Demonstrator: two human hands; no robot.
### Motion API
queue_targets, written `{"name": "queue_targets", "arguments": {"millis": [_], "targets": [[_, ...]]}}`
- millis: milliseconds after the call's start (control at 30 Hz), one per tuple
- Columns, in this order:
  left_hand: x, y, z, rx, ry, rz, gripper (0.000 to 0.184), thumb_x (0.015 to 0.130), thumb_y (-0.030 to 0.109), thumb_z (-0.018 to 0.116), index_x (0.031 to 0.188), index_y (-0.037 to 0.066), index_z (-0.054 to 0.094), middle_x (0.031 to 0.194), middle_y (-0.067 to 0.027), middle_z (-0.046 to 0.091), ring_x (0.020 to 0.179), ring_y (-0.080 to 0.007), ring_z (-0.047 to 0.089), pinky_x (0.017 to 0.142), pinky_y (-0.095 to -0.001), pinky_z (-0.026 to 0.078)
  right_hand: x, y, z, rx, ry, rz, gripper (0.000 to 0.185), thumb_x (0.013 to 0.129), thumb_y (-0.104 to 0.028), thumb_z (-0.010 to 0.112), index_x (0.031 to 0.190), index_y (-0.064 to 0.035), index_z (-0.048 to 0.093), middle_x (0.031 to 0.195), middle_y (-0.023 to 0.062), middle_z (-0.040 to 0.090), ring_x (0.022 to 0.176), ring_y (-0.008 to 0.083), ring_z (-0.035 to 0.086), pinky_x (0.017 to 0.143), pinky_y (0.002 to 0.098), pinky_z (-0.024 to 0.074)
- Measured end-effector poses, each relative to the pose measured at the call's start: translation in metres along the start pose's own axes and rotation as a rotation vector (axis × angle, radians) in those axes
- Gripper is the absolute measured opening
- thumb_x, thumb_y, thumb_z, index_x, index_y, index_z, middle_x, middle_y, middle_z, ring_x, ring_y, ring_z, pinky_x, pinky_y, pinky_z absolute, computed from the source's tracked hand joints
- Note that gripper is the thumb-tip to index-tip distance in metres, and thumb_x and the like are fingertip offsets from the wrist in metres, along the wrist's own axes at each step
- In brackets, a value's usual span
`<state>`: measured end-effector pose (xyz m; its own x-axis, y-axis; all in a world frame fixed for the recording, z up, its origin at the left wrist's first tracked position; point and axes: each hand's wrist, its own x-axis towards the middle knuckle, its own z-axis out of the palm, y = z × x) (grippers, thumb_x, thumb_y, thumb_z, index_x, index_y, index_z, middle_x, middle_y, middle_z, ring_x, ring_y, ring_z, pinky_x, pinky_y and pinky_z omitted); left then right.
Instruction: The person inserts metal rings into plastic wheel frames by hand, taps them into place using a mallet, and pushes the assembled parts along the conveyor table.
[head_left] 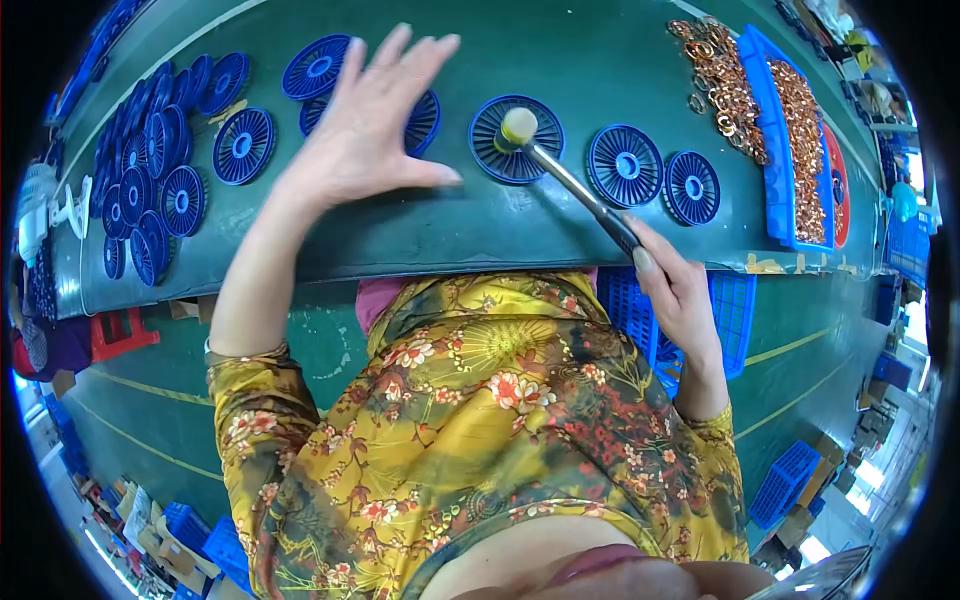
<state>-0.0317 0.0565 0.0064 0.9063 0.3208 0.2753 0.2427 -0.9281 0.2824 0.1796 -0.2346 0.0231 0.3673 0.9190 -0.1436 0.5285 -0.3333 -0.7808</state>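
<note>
My right hand (677, 283) grips the dark handle end of a mallet (577, 190) with a metal shaft. The mallet's head, white-faced and yellow-green, is over the hub of a blue slotted plastic wheel (484, 157); whether it touches cannot be told. Fingers spread, my left hand (365, 130) is slightly blurred and holds nothing. It partly covers two blue wheels, one (424, 124) showing beside the palm. Another blue wheel (303, 72) lies beyond its wrist. To the right of the mallet lie two more wheels, one larger (607, 152) and one smaller (707, 205).
Many blue wheels (160, 140) are piled at the table's left. On the right, copper-coloured rings (722, 80) lie loose beside a blue tray (777, 190) filled with more of them. A blue crate (735, 320) stands below the table's front edge.
</note>
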Motion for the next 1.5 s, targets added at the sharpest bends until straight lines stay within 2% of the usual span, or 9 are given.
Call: {"name": "queue_targets", "arguments": {"millis": [267, 367, 533, 833, 900, 1133, 1200, 1333, 1500], "targets": [[-0.017, -0.011, -0.006, 0.029, -0.050, -0.075, 0.101, 0.060, 0.028, 0.083, 0.145, 0.013, 0.030, 0.139, -0.0148, 0.045, 0.139, -0.0328, 0.028, 0.115, -0.0544, 0.008, 0.005, -0.004, 0.011, -0.006, -0.065, 0.057, 0.030, 0.094, -0.009, 0.054, 0.123, -0.0019, 0.059, 0.120, 0.0177, 0.062, 0.105, 0.0257, 0.065, 0.087, 0.0302, 0.0487], [-0.014, 0.000, 0.005, -0.044, -0.022, -0.081, 0.101, 0.060, 0.031, 0.084, 0.144, 0.015, 0.032, 0.138, -0.0149, 0.045, 0.135, -0.0335, 0.035, 0.115, -0.0558, 0.010, 0.012, 0.002, 0.010, -0.019, 0.130, 0.007, 0.031, 0.096, -0.011, 0.053, 0.125, -0.0018, 0.058, 0.084, 0.0070, 0.065, 0.062, 0.0076, 0.054, 0.062, 0.0232, 0.0468], [-0.018, -0.004, 0.009, 0.017, 0.053, -0.142, 0.102, 0.059, 0.036, 0.084, 0.144, 0.017, 0.031, 0.134, -0.0161, 0.048, 0.129, -0.0336, 0.041, 0.112, -0.0602, 0.011, 0.014, -0.007, 0.006, 0.247, 0.128, -0.037, 0.034, 0.098, -0.014, 0.052, 0.129, -0.0006, 0.055, 0.067, -0.0029, 0.049, 0.058, 0.0043, 0.041, 0.052, 0.0211, 0.0346], [-0.013, 0.009, 0.025, -0.128, 0.123, -0.094, 0.114, 0.058, 0.041, 0.085, 0.146, 0.012, 0.019, 0.118, -0.0155, 0.057, 0.119, -0.0311, 0.052, 0.110, -0.0618, 0.015, 0.017, -0.021, 0.011, 0.182, 0.139, -0.243, 0.035, 0.095, -0.008, 0.050, 0.129, 0.0001, 0.054, 0.072, 0.0018, 0.055, 0.060, 0.0066, 0.048, 0.057, 0.0219, 0.0412], [-0.015, 0.007, 0.024, -0.225, 0.068, -0.180, 0.116, 0.058, 0.042, 0.085, 0.147, 0.012, 0.017, 0.118, -0.0158, 0.059, 0.118, -0.0320, 0.053, 0.111, -0.0604, 0.015, 0.031, -0.021, 0.024, -0.057, -0.013, -0.057, 0.035, 0.094, -0.008, 0.052, 0.128, -0.0027, 0.055, 0.098, 0.0104, 0.069, 0.061, 0.0120, 0.056, 0.062, 0.0270, 0.0479], [-0.017, 0.009, 0.030, -0.290, 0.085, -0.214, 0.116, 0.059, 0.043, 0.084, 0.147, 0.009, 0.016, 0.122, -0.0160, 0.058, 0.120, -0.0319, 0.052, 0.113, -0.0569, 0.013, 0.032, -0.034, 0.013, -0.007, 0.031, -0.218, 0.033, 0.093, -0.007, 0.053, 0.125, -0.0028, 0.056, 0.119, 0.0174, 0.063, 0.109, 0.0267, 0.063, 0.091, 0.0314, 0.0477], [-0.017, 0.010, 0.025, -0.305, 0.062, -0.232, 0.114, 0.060, 0.041, 0.085, 0.147, 0.007, 0.019, 0.128, -0.0145, 0.055, 0.123, -0.0309, 0.050, 0.115, -0.0543, 0.012, 0.046, -0.032, 0.024, -0.184, -0.121, -0.086, 0.033, 0.093, -0.009, 0.054, 0.125, -0.0044, 0.056, 0.117, 0.0170, 0.063, 0.107, 0.0322, 0.062, 0.088, 0.0332, 0.0493], [-0.030, 0.005, 0.016, -0.237, 0.374, -0.018, 0.073, 0.069, 0.026, 0.081, 0.131, 0.003, 0.050, 0.126, -0.0155, 0.057, 0.122, -0.0329, 0.051, 0.108, -0.0458, 0.034, 0.044, -0.022, 0.019, -0.126, -0.055, -0.156, 0.030, 0.092, -0.010, 0.056, 0.121, -0.0031, 0.060, 0.118, 0.0164, 0.064, 0.105, 0.0286, 0.064, 0.087, 0.0314, 0.0500], [-0.052, -0.020, 0.013, -0.027, 0.518, -0.303, 0.052, 0.071, 0.028, 0.079, 0.116, 0.006, 0.062, 0.115, -0.0164, 0.056, 0.105, -0.0322, 0.054, 0.087, -0.0418, 0.046, 0.039, -0.028, 0.007, 0.011, -0.206, 0.077, 0.030, 0.092, -0.010, 0.057, 0.121, -0.0015, 0.060, 0.118, 0.0161, 0.064, 0.105, 0.0258, 0.065, 0.088, 0.0302, 0.0486]]}}
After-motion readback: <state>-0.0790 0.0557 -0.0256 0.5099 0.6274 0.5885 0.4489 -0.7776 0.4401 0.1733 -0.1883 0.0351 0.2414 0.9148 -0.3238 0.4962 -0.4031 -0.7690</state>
